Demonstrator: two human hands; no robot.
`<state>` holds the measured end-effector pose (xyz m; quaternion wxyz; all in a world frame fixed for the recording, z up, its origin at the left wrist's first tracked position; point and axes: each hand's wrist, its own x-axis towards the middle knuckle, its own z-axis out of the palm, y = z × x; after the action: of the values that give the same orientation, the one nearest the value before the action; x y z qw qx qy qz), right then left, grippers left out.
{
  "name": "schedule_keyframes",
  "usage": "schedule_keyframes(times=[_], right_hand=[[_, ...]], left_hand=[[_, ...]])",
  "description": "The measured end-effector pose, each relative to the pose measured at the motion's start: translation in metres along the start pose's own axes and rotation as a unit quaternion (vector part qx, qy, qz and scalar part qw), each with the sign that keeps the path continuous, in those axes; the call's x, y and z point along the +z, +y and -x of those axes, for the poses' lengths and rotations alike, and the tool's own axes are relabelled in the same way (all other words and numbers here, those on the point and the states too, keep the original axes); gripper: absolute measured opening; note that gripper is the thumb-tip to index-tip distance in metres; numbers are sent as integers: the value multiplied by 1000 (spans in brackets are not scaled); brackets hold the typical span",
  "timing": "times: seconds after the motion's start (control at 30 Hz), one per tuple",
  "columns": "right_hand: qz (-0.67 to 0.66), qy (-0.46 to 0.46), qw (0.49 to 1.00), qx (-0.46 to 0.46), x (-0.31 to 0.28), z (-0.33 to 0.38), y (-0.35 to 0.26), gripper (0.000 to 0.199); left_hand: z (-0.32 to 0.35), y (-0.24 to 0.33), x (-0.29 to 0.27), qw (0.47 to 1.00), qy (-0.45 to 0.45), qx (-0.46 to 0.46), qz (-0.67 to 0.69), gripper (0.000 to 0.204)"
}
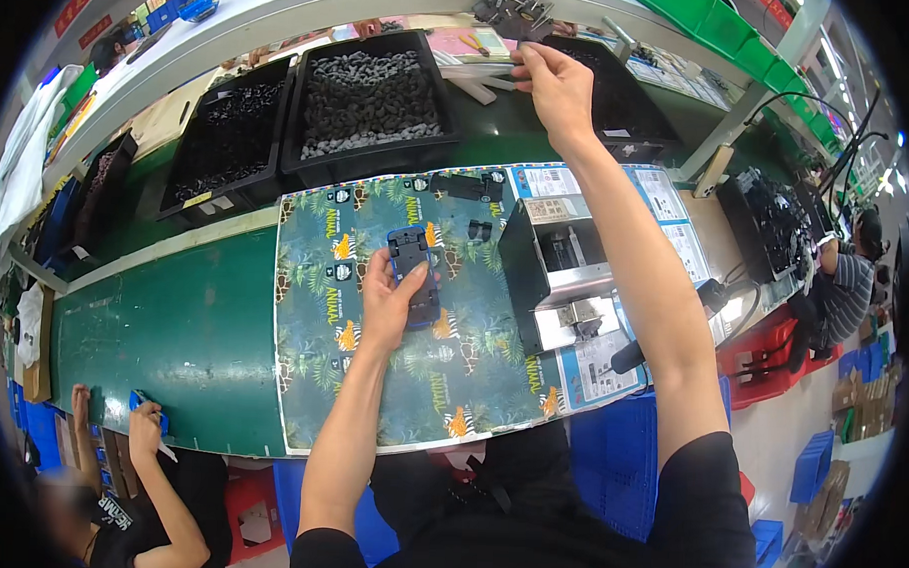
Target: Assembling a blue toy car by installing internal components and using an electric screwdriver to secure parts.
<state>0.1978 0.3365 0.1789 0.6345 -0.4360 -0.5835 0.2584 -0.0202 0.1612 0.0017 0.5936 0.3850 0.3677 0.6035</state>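
Note:
My left hand (384,307) is closed around a toy car (410,250), held over the patterned mat. The car's black underside faces up, and a strip of blue body shows along its edge. My right hand (559,95) is stretched out to the far side of the bench, thumb and fingers pinched together. What it pinches, if anything, I cannot make out. On the mat (320,400) beyond the car lie a flat black car chassis (468,187) and a small black part (479,230). A metal box-shaped fixture (523,271) stands to the right, under my right forearm.
Black bins of small dark parts (371,96) line the far side, with clear plastic strips (473,87) beside them. Another black bin (626,110) stands behind my right hand. At the lower left, a co-worker's hand (146,428) holds a blue piece. Another person (843,283) sits far right.

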Motion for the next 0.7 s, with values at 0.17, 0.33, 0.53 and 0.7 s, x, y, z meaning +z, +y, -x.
schedule_keyframes(times=[0.17, 0.33, 0.53, 0.7], right_hand=[[-20, 29, 999, 2, 11, -8, -1, 23], [-23, 55, 998, 20, 16, -7, 5, 24], [-64, 67, 996, -10, 18, -11, 14, 24], [-45, 52, 997, -39, 14, -12, 16, 24]], left_hand=[[-1, -2, -3, 1000, 0, 2, 8, 37], [1, 0, -3, 1000, -1, 0, -1, 38], [-1, -6, -5, 1000, -3, -2, -2, 41], [-4, -12, -6, 999, -18, 27, -30, 38]])
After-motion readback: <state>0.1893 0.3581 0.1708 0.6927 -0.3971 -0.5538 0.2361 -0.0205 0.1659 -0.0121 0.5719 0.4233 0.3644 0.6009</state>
